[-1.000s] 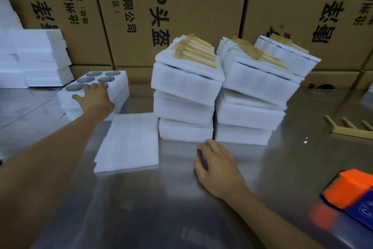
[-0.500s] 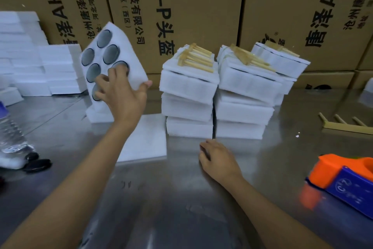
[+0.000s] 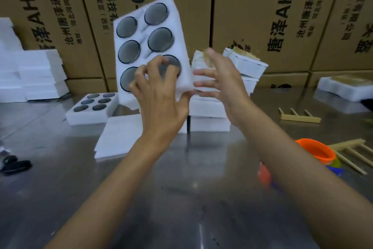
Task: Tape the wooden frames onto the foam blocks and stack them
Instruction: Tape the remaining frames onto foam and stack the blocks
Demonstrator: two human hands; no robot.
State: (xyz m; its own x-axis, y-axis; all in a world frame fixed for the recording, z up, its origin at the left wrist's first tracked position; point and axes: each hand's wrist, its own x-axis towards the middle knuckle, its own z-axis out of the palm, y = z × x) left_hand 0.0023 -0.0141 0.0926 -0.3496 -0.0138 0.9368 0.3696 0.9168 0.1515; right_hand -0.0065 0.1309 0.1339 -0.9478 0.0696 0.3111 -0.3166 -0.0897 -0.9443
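My left hand [image 3: 161, 95] grips a white foam block [image 3: 149, 46] with several round dark discs, holding it upright in the air above the table. My right hand [image 3: 220, 77] is raised beside the block's right edge, fingers spread and straight, close to the foam. Behind my hands stand stacks of foam blocks [image 3: 210, 111] with wooden frames taped on top, mostly hidden. A loose wooden frame [image 3: 298, 116] lies on the table at right, and another wooden frame [image 3: 353, 153] lies nearer.
A second disc-filled foam block [image 3: 90, 109] and a flat foam sheet [image 3: 117, 137] lie on the steel table. An orange tape dispenser [image 3: 314, 151] sits at right. Plain foam stacks [image 3: 36, 75] stand far left; cardboard boxes [image 3: 262, 16] wall the back.
My left hand has lifted the disc-filled foam block higher and carried it toward the centre. My right hand has left the table and risen to the block's right edge.
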